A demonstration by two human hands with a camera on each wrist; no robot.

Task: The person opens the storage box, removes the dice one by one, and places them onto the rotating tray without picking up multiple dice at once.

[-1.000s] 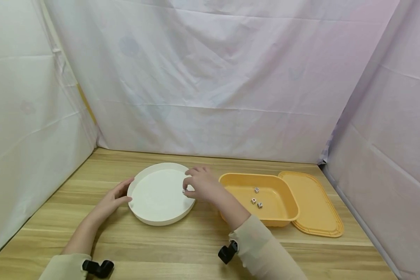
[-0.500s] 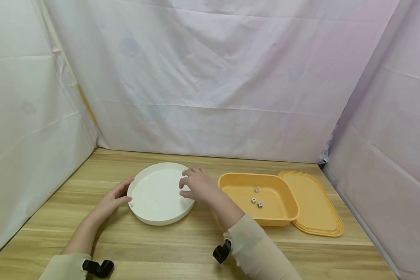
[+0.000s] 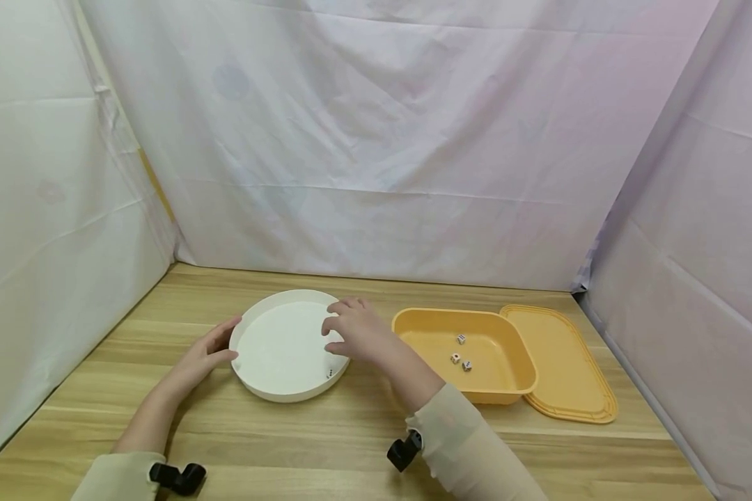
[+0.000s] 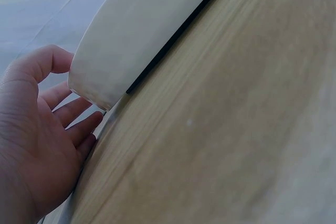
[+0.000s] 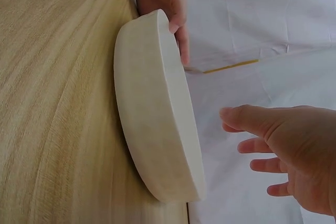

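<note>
The white round tray (image 3: 282, 348) stands flat on the wooden counter (image 3: 351, 445) and serves here as the landmark. The left hand (image 3: 203, 355) rests against the left outer wall of the tray; its grip is loose, the thumb lies on the rim and the fingers lie along the wall, lightly bent, so it steadies the tray more than it clamps it. In the left wrist view the left hand (image 4: 37, 145) shows the same, with the thumb over the top edge of the tray (image 4: 136, 30). The right hand (image 3: 354, 334) hovers over the right edge of the tray, with its grip open: the fingers are spread and relaxed, and they hold nothing. The right wrist view confirms this, where the right hand (image 5: 286, 156) is apart from the tray (image 5: 152, 114). One small die (image 3: 329, 374) lies inside the tray, at its right front wall, just below the right hand. To the right of the tray, close beside it, stands an orange box (image 3: 507, 390) with three dice (image 3: 460, 356) lying on its floor. The orange lid (image 3: 570, 376) lies flat on the counter, on the far side of the box from the tray.
</note>
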